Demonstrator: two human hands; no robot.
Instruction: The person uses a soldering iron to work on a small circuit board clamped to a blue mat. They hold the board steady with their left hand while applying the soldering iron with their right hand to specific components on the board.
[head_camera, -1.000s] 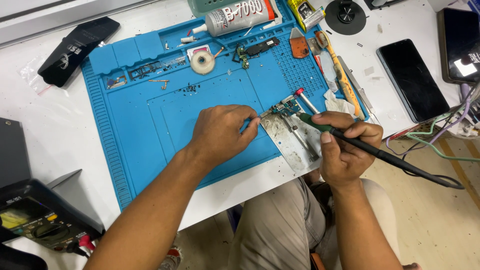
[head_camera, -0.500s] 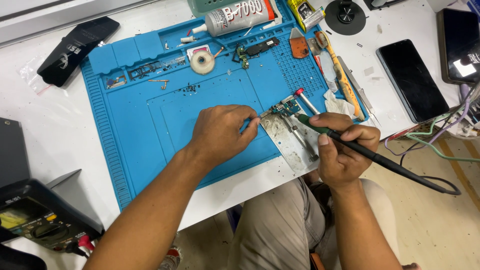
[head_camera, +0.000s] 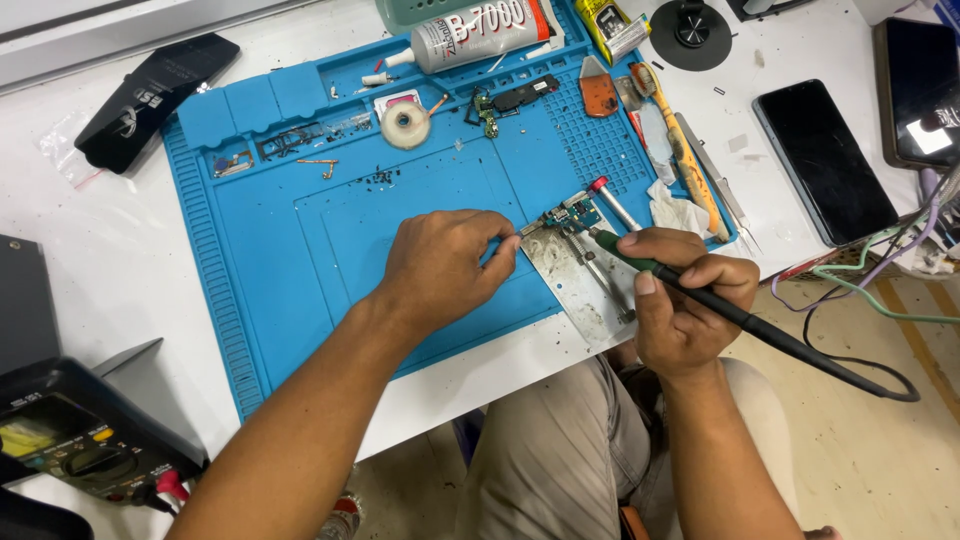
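My right hand grips a dark soldering iron like a pen, its green-collared tip close to a small circuit board. The board is clamped on a metal holder plate at the right edge of a blue work mat. My left hand rests on the mat just left of the board, fingers pinched together at the plate's corner; whatever they pinch is hidden. The iron's black cable trails down to the right.
Along the mat's far edge lie a glue tube, a solder reel, small phone parts, an orange pick and tweezers. Dark phones lie right, a multimeter near left, coloured wires at right.
Both hands stay almost in place; the soldering iron's tip has shifted slightly at the board.
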